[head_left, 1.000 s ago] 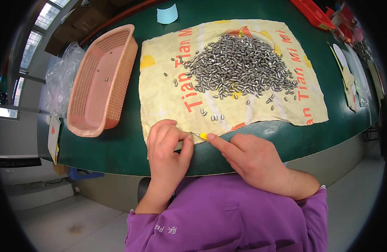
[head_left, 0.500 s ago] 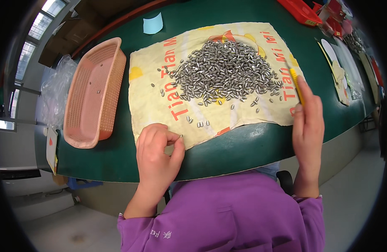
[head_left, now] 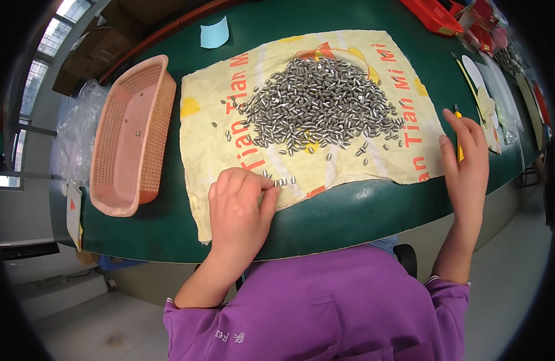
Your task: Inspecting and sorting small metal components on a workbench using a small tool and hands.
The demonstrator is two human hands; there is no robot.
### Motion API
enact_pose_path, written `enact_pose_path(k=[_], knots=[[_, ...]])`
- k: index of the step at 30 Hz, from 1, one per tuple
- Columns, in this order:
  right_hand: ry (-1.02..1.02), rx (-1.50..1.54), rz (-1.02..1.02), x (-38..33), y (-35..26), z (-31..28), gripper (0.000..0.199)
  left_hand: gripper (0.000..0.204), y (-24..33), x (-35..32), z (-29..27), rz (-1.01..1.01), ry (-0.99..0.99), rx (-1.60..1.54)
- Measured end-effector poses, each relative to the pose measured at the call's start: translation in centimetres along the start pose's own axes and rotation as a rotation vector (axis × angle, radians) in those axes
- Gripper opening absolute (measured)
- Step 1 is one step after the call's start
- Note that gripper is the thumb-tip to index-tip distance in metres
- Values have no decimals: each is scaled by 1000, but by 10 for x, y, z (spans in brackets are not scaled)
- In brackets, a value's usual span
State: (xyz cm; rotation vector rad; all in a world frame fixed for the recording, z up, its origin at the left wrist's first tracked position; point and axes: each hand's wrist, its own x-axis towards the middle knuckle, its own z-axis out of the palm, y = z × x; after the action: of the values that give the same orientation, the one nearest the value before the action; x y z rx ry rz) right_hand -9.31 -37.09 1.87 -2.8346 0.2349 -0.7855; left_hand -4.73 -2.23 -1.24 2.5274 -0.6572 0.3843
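Note:
A large heap of small, ribbed, barrel-shaped metal pieces (head_left: pixel 325 102) lies on a pale yellow printed cloth (head_left: pixel 199 156). My left hand (head_left: pixel 241 201) is at the cloth's near edge, thumb and forefinger closed at a small metal piece (head_left: pixel 277 182). Several similar pieces lie in a loose row beside those fingertips. My right hand (head_left: pixel 468 153) is just beyond the cloth's right edge, its thumb and forefinger apart. Partly hidden beneath its fingers is a slim tool with a yellow handle (head_left: pixel 460 154); its exact kind does not show.
An elongated pink plastic basket (head_left: pixel 163 120) with a few pieces inside stands left of the cloth on the green table (head_left: pixel 325 219). A clear plastic bag (head_left: pixel 76 132) lies past it. Farther off are a light blue paper (head_left: pixel 214 33) and a red tray (head_left: pixel 431 15).
My right hand has moved right, off the cloth, with the yellow tool, and its fingers have spread. My left hand has shifted right, bringing its metal piece to the loose row.

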Motion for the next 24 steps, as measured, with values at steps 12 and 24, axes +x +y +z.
enact_pose_path(k=[12,24], knots=[[-605,422,-844,1,-117,41,46,21,-2,-13,-1,-56,-17,-78],[-632,432,-794,3,-113,46,54,21,1,-2,-1,-56,-4,-135]])
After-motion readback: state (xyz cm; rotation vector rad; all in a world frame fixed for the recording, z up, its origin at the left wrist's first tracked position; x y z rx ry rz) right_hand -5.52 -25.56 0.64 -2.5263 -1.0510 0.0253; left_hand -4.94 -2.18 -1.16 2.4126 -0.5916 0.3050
